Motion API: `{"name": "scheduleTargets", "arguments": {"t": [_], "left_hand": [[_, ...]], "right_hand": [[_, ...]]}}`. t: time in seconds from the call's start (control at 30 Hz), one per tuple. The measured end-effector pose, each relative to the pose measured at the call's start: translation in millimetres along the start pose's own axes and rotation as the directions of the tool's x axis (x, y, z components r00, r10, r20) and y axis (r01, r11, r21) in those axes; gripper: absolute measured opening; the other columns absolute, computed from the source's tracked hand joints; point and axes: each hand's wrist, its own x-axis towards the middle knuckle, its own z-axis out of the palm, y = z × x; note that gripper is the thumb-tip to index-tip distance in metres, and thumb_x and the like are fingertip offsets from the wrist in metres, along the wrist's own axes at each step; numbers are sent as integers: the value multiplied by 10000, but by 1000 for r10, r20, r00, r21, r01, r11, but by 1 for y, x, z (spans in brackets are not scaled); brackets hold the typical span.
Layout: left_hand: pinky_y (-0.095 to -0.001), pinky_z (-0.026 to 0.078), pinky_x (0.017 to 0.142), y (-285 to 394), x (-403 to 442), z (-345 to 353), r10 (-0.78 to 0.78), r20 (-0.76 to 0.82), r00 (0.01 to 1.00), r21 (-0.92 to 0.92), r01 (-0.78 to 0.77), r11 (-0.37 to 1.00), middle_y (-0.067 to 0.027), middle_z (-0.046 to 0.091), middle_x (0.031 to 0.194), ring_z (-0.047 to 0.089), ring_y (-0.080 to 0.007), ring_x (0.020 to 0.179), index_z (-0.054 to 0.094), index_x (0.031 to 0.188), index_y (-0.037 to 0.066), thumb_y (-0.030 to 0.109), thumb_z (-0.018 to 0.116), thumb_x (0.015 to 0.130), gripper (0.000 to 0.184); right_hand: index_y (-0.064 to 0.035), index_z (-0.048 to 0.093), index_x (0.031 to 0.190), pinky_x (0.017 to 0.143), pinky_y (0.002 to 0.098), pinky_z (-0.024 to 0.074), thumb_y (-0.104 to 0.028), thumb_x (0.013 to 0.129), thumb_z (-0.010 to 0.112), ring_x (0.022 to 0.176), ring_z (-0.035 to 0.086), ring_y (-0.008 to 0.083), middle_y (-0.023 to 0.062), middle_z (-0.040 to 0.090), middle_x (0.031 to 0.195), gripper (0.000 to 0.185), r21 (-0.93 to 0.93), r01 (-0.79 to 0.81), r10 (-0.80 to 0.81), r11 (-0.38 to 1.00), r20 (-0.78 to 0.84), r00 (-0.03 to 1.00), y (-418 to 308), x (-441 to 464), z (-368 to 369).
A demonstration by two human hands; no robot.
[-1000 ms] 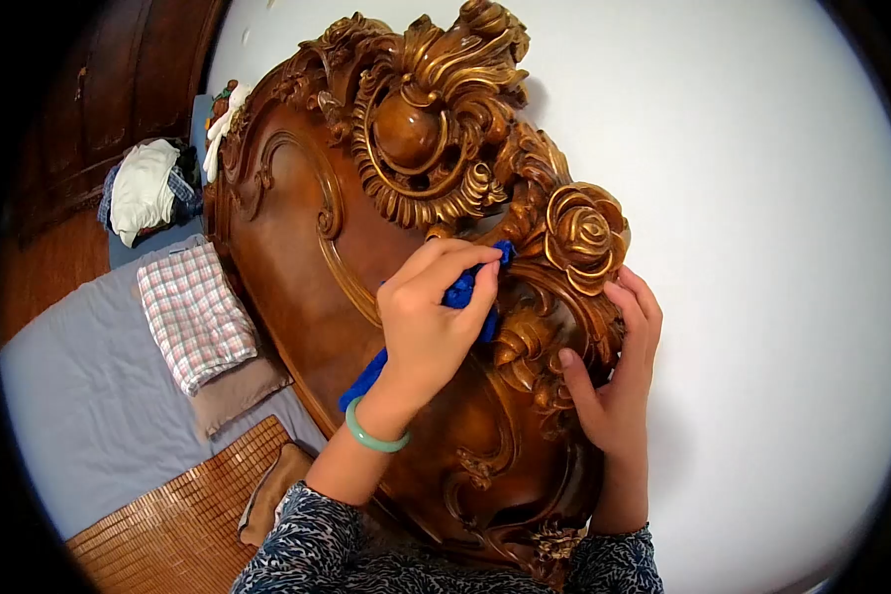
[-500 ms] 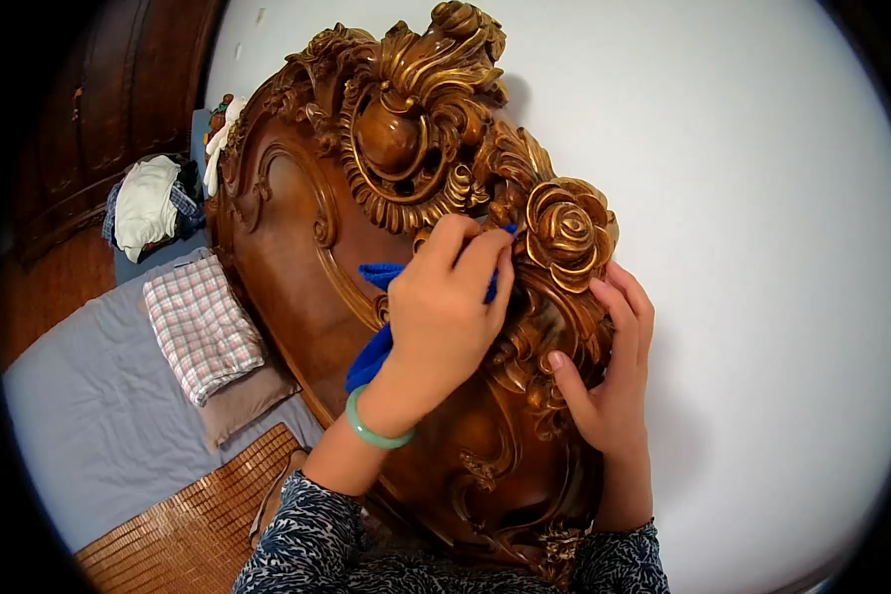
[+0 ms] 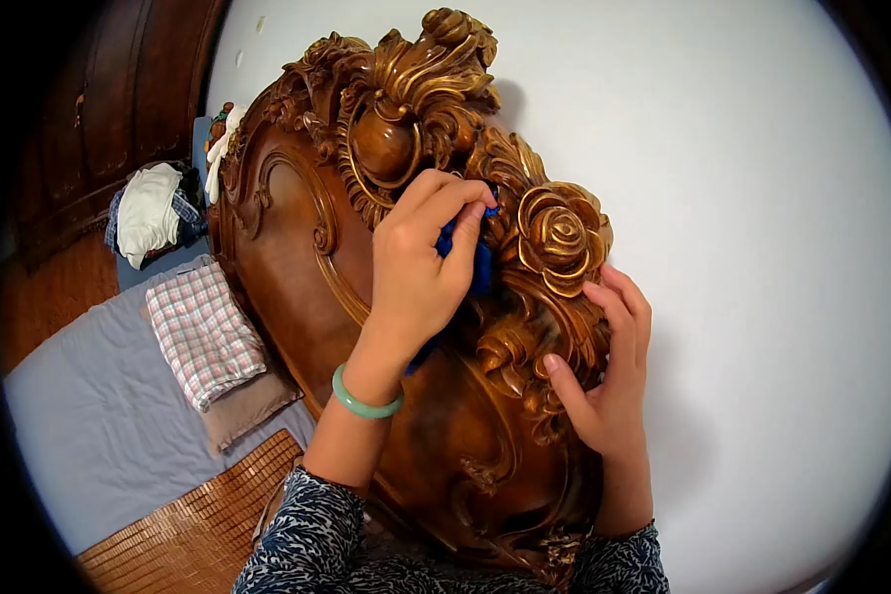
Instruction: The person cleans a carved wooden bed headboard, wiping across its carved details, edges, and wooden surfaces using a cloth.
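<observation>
Right hand (image 3: 614,401) on headboard (image 3: 441,421) edge

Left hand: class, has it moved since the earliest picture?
Yes, upward in the view: the left hand now sits higher against the carved wooden rose and nearer the carved ball.

Glossy carved wooden headboard (image 3: 282,223) (gold-sheened on the rose (image 3: 564,234)), with matt blue cloth (image 3: 481,267)
</observation>
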Motion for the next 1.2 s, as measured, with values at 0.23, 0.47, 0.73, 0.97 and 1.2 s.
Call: {"name": "scheduleTargets", "arguments": {"t": [0.23, 0.47, 0.73, 0.97, 1.2], "left_hand": [[-277, 474, 724, 3, 4, 0, -43, 73, 996, 45, 40, 998, -92, 642, 850, 605, -186, 782, 669, 957, -25, -24, 617, 925, 61], [-301, 484, 746, -3, 3, 3, -183, 47, 982, -65, 185, 981, -110, 671, 857, 623, -207, 792, 676, 958, -29, 0, 602, 930, 84], [-356, 507, 747, -5, -12, 4, -200, -17, 980, 64, 200, 978, -165, 689, 884, 671, -300, 808, 709, 988, -21, 19, 602, 927, 129], [-341, 490, 746, 3, -44, -21, -339, 130, 932, 109, 326, 939, -157, 663, 855, 645, -289, 784, 708, 971, -21, 32, 619, 916, 117], [-273, 470, 764, 26, -101, -49, -471, 171, 865, -119, 493, 862, -65, 651, 880, 602, -146, 815, 705, 984, -20, 37, 606, 956, 118]], "right_hand": [[-19, 474, 1409, 1134, 481, 358, -104, 834, 737, 1348, 417, 392, 225, 372, 1494, 638, -4, -21, 21, 1000, 5, 1000, -2, 0, 1], [-28, 440, 1435, 1140, 496, 345, -95, 846, 720, 1369, 398, 406, 231, 340, 1507, 655, -22, -36, 36, 999, 18, 999, -7, -1, 2], [-37, 439, 1430, 1173, 489, 312, -146, 845, 722, 1419, 354, 384, 215, 339, 1517, 659, -6, -80, 80, 997, 25, 997, -5, 0, 4], [-49, 465, 1411, 1157, 467, 328, -133, 885, 685, 1400, 370, 364, 191, 361, 1502, 576, 89, -79, 80, 993, -4, 997, -2, -5, 2], [5, 479, 1380, 1143, 428, 339, -182, 981, 582, 1359, 446, 331, 196, 466, 1426, 452, 259, -14, 48, 966, -126, 991, 8, -8, 6]]}}
